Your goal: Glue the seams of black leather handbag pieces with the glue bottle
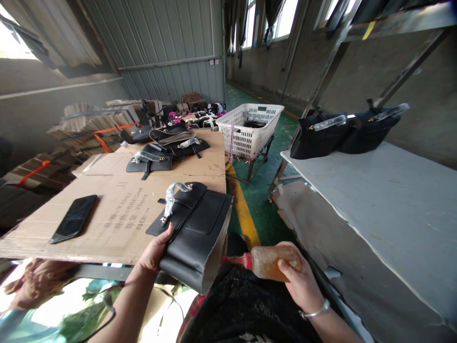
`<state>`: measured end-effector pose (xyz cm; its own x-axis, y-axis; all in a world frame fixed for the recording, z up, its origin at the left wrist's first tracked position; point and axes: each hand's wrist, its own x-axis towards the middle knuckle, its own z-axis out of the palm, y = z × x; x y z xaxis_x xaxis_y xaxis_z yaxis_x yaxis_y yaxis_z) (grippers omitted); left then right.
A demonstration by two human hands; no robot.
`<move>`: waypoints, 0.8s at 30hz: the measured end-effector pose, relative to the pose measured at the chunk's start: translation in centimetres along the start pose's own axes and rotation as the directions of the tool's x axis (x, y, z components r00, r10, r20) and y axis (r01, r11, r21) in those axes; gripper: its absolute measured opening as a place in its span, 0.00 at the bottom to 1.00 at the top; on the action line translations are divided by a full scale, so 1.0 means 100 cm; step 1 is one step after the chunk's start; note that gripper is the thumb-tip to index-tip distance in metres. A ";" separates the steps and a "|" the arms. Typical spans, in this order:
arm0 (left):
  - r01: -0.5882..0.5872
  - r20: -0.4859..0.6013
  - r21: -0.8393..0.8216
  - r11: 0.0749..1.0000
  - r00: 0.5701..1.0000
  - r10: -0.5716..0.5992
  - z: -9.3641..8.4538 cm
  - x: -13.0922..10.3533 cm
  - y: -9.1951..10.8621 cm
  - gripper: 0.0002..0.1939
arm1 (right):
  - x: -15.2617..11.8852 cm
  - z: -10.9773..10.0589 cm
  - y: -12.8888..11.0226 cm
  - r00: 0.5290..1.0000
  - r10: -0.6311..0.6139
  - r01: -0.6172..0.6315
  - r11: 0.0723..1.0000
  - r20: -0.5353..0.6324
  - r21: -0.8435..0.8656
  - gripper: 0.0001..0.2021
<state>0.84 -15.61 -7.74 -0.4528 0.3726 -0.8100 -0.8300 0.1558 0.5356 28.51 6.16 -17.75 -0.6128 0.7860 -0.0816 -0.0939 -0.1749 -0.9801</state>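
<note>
The left hand (156,250) grips a black bag piece (194,233) by its near left side, thumb on top and fingers beneath, holding it so that it overhangs the near right corner of the cardboard-covered worktop (117,214). The piece is flat-faced with a stitched pocket panel, and a strap wrapped in clear plastic (171,195) curls up from its far left edge beside a small gold fitting. The right hand (302,281), a silver bangle at its wrist, is closed around a soft amber glue bottle (269,262) lying on its side, its red nozzle (235,260) pointing left and nearly touching the lower right edge of the bag piece. On the left part of the worktop lies a black phone (74,218), screen up, well apart from the bag piece. Toward the far edge sit several more black bag parts (150,162), some with wrapped straps too. Beyond the worktop's far right corner stands a white plastic basket (250,126) on a low frame. Across the green floor aisle, a second grey worktop (385,200) carries two finished black bags (319,136) at its far end. At the lower left corner another person's hand (34,281) shows below the worktop's near edge.
</note>
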 end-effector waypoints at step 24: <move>-0.017 -0.002 0.070 0.997 1.000 0.017 0.012 -0.005 -0.003 0.31 | -0.038 0.013 0.010 0.946 0.293 -0.320 0.917 0.142 0.239 0.20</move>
<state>1.72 -14.76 -7.18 -0.4677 0.3735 -0.8011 -0.7974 0.2127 0.5647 29.66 2.23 -18.19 -0.7184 0.6078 -0.3383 -0.0777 -0.5534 -0.8293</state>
